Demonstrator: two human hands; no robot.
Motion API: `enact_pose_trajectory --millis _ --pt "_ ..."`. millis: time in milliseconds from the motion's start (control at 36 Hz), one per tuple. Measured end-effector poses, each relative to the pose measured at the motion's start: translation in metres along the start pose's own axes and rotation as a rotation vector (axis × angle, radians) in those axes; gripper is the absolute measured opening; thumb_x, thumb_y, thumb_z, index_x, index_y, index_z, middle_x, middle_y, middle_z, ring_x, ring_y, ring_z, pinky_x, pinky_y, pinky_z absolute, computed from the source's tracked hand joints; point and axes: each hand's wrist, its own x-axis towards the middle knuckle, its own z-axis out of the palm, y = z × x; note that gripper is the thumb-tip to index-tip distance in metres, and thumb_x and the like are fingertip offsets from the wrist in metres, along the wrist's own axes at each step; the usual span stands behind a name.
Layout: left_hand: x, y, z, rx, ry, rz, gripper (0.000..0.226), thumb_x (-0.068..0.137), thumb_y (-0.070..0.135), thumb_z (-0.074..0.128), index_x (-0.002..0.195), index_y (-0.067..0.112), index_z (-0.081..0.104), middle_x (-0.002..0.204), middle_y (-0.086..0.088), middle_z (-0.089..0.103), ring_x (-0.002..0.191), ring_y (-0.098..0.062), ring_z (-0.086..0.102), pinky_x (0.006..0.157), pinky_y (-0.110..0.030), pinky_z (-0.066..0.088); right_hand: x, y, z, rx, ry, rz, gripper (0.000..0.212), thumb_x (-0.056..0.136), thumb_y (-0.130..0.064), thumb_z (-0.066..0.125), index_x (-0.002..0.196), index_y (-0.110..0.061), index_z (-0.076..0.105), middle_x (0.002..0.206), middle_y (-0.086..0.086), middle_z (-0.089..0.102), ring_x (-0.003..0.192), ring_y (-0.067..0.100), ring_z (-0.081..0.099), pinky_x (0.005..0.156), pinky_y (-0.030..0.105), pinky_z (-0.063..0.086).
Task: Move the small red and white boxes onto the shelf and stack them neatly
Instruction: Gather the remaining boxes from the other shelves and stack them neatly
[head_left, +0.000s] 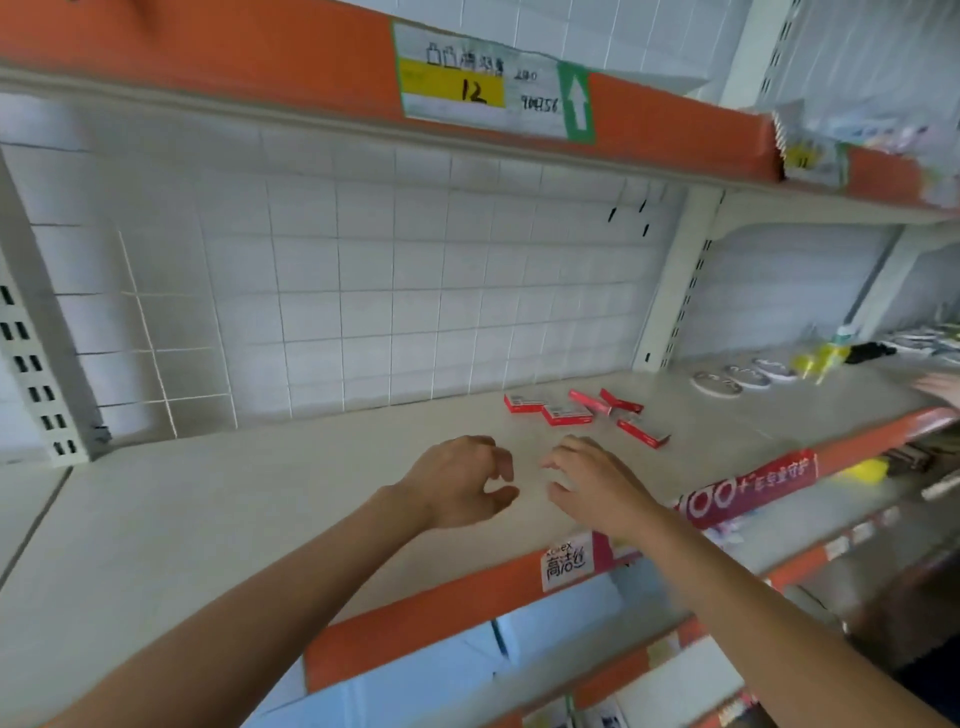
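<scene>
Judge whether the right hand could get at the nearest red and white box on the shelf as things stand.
Probably yes. The right hand hovers open over the bare shelf, and nothing lies between it and the nearest box, just beyond its fingers.

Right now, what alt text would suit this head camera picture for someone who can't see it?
Two empty hands, left hand and right hand, hover over a pale shelf. Five small red and white boxes lie scattered beyond them, unstacked, before a white wire grid.
</scene>
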Motion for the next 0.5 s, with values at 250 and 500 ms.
enact_pose_trajectory --millis 250,500 --pt "0.058 0.001 0.023 -0.005 -0.002 -0.057 0.029 0.092 0.039 0.053 0.112 0.021 0.062 0.108 0.003 0.059 0.094 -0.016 0.059 0.075 -0.022 0.039 0.064 0.067 0.009 -0.02 -0.058 -0.013 0.042 0.094 -0.021 0.047 0.136 -0.014 0.046 0.143 -0.001 0.04 0.133 0.016 0.034 0.108 0.032 0.031" --pt "0.087 0.011 0.041 -0.021 0.03 -0.228 0.026 0.092 0.039 0.053 0.109 0.022 0.063 0.106 0.004 0.061 0.093 -0.014 0.059 0.078 -0.026 0.046 0.124 0.122 0.016 -0.084 -0.107 -0.112 0.039 0.09 -0.007 0.046 0.13 -0.006 0.046 0.131 0.009 0.044 0.127 0.025 0.037 0.102 0.034 0.036"
